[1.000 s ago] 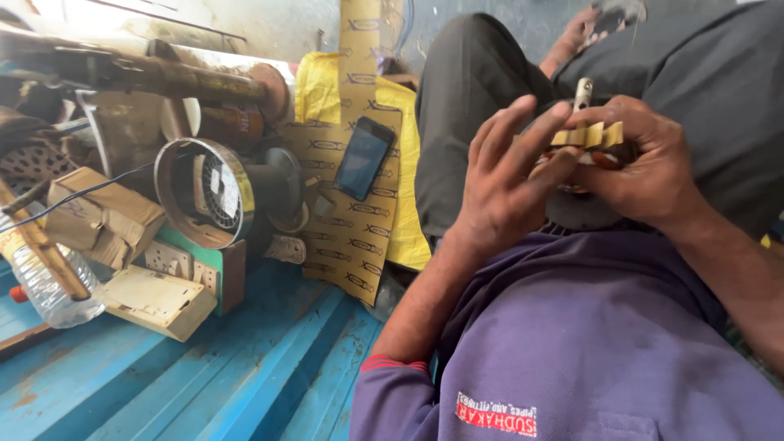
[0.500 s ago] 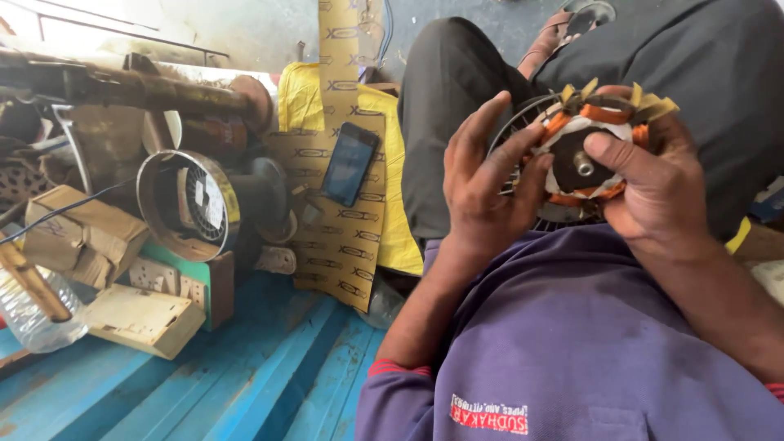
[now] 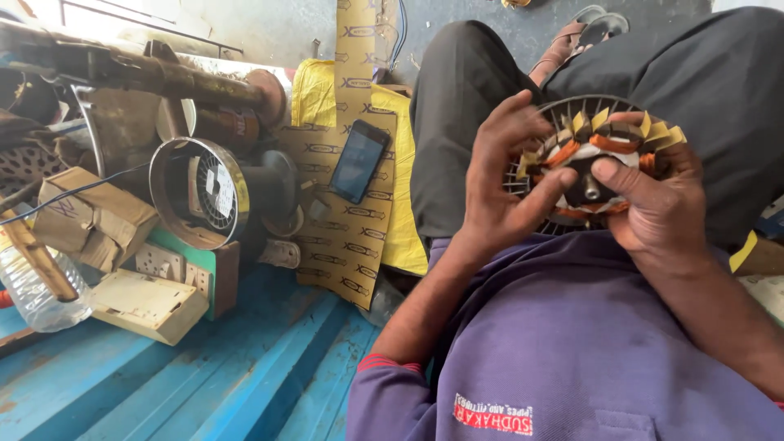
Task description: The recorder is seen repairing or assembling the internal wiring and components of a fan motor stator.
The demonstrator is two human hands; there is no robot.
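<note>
A round fan motor stator [image 3: 600, 163], with copper windings and yellow insulation slips set around a central hub, sits at the right of the scene, held up in front of the person's lap between both hands. The left hand [image 3: 506, 184] clasps its left rim, fingers spread over the edge and thumb reaching in toward the hub; the right hand [image 3: 653, 208] wraps the near right side, its thumb pressed beside the short shaft at the centre. Both hands are closed on the stator, so it lies directly between them, neither one nearer than the other. The disc's flat face is turned toward the camera and its shaft axis points roughly up toward the viewer, tilted slightly away. Well apart to the left, a dark smartphone [image 3: 359, 161] lies on a strip of printed brown cardboard [image 3: 347, 237], with a round metal fan housing [image 3: 200, 192], small cardboard boxes [image 3: 98, 216] and a plastic bottle [image 3: 37, 294] on the blue floor [image 3: 204, 384].
</note>
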